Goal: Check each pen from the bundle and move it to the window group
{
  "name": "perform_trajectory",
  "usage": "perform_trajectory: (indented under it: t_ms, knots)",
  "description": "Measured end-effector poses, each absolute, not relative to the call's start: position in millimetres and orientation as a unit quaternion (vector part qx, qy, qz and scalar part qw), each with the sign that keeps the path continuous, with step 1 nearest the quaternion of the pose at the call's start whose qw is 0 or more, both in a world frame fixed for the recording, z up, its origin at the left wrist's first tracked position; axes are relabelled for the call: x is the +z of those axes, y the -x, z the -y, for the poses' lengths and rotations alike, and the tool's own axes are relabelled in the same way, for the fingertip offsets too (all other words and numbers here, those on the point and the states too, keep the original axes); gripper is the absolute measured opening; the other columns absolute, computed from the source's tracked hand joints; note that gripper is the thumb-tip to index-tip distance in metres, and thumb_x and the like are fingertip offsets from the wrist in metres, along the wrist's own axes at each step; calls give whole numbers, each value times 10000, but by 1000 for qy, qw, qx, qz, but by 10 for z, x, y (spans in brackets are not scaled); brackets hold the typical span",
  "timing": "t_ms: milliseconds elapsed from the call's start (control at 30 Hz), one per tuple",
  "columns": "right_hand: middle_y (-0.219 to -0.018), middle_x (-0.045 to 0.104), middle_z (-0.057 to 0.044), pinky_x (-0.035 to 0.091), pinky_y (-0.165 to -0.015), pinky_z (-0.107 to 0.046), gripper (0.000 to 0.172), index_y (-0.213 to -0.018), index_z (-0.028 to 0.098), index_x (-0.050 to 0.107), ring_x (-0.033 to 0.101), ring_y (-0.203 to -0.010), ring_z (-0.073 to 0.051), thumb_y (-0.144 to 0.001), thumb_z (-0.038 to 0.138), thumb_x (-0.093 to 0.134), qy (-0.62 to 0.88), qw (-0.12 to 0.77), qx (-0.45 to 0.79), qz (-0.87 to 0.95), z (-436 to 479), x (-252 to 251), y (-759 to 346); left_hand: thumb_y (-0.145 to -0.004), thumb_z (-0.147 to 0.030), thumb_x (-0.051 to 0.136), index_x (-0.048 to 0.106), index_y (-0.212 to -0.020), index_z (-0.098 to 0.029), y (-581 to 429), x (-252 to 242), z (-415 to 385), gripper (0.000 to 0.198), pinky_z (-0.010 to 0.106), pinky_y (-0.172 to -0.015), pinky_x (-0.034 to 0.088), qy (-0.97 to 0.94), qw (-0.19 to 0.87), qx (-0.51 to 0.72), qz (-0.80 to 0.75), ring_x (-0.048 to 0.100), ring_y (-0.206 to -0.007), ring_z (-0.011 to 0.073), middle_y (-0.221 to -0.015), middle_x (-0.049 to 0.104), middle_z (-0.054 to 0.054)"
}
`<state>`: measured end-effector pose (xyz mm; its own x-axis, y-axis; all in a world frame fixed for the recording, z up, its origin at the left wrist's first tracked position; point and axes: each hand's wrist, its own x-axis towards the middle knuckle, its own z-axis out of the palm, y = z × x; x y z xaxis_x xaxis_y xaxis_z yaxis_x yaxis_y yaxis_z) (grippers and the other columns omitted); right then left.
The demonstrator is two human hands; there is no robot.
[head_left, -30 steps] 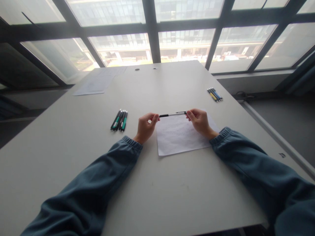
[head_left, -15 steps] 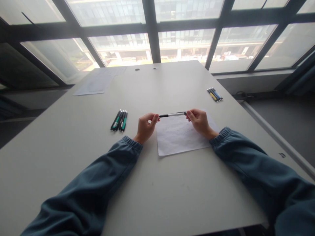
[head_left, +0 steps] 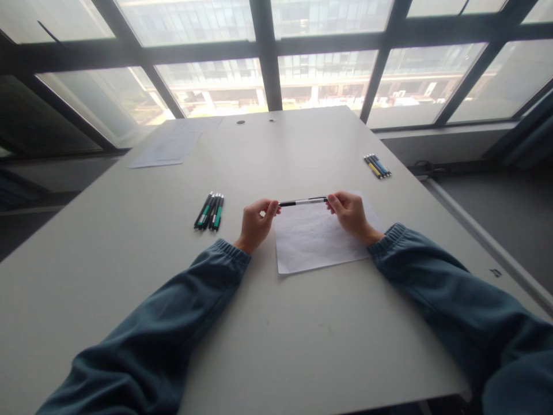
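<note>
Behind smooth white table (head_left: 259, 346), windows (head_left: 211, 83). Centre left: bunched green-and-black pens (head_left: 212, 211). Centre: left hand (head_left: 256, 221), closed in pinch on one end of slim black-and-silver pen (head_left: 303, 201); below it, paper (head_left: 319, 245) with marks too faint to read; right hand (head_left: 349, 213), likewise at other end. Upper right: yellow and blue pens (head_left: 378, 166).

Window (head_left: 501, 86): dark frame (head_left: 268, 69), pale building (head_left: 211, 86) beyond
Table (head_left: 129, 271): white, with two dark spots (head_left: 241, 122) near its far edge
Papers (head_left: 166, 150): flat at the table's far left
Curtain (head_left: 525, 138): dark blue, at far right
Floor (head_left: 514, 219): grey, beside the table
</note>
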<state>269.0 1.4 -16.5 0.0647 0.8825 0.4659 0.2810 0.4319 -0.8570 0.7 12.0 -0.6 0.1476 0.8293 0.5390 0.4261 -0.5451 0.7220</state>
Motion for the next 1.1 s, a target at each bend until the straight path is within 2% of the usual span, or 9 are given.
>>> perform_trajectory:
  t_ms: [433,1100]
  knots:
    - [-614,654,-24,446,-535,-271,512,-687,186,665,573,-550,-135,-934,628,584,471,558,261,631,0,-147,-2688,-976,-565,560,700,-702,-185,-11,9,-108,489,283,-663,513,-727,211,489,-433,676,-652,165,-675,725,48]
    - [-581,626,-13,420,-519,-268,517,-662,190,651,546,-524,-128,-944,618,576,466,559,259,635,-10,-157,-2689,-980,-564,554,697,-690,-184,-9,8,-111,498,280,-633,501,-730,212,488,-430,661,-622,159,-653,714,44]
